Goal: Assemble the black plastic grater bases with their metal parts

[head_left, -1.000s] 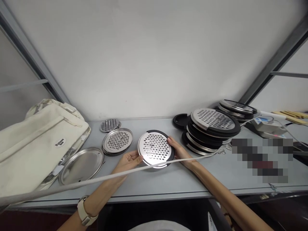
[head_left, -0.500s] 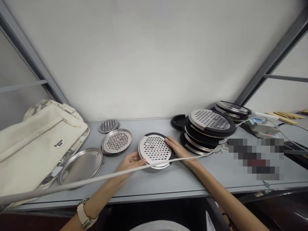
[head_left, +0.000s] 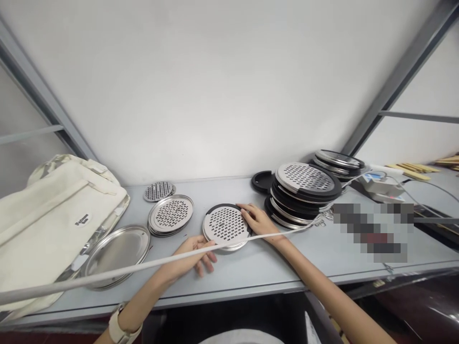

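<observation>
A round metal grater with a black rim along its back and right edge lies in front of me on the bench. My right hand grips its right edge, with fingers over the rim. At the near left edge is my left hand, fingers loose and apart, the thumb side close to the disc. Left of it rests a small stack of perforated grater discs. Behind that sit smaller grating discs. Plain shiny metal plates lie nearer me. To the right rises a stack of black-rimmed graters.
A white cord crosses in front of both hands. A cream bag fills the left side. Behind the stack are a black ring and another stack. A grey device and yellowish strips are farther right.
My left hand has loosened from the grater's left edge, its fingers dropping below the disc. My right hand stays at the right edge, its fingers now farther over the rim. The view has shifted slightly.
</observation>
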`<state>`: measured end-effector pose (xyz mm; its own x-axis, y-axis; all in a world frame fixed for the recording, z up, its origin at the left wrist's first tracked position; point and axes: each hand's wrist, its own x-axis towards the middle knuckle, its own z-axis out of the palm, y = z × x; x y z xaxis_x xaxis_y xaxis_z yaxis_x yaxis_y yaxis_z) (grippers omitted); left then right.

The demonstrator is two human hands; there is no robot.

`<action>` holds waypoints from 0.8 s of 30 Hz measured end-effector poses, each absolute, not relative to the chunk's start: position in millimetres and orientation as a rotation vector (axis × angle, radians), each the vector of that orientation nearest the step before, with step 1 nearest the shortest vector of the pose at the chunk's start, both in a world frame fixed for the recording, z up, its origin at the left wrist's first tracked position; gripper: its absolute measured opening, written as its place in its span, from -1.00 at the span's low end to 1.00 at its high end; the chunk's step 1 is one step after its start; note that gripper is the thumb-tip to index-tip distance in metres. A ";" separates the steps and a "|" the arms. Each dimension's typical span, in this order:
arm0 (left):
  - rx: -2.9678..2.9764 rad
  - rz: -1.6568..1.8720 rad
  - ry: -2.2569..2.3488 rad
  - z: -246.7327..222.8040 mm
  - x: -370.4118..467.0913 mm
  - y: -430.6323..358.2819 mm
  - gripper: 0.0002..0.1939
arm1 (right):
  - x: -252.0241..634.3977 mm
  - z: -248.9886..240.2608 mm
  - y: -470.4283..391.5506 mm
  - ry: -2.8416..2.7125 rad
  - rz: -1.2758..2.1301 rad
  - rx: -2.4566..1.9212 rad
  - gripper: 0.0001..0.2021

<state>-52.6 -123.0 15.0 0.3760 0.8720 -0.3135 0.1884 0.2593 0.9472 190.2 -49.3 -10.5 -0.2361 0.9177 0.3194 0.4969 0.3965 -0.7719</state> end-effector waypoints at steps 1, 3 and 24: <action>1.276 0.587 1.128 17.0 -53.1 -124.2 -0.55 | 190.2 -10.7 -49.0 -1.882 0.670 -1.212 -0.65; 1.313 0.534 1.136 19.5 -54.3 -125.7 -0.55 | 190.0 -11.8 -48.0 -1.888 0.642 -1.199 -0.66; 2.617 0.367 1.016 47.0 -30.0 -96.1 0.04 | 219.2 -16.5 -148.0 -2.116 0.266 -1.244 -0.67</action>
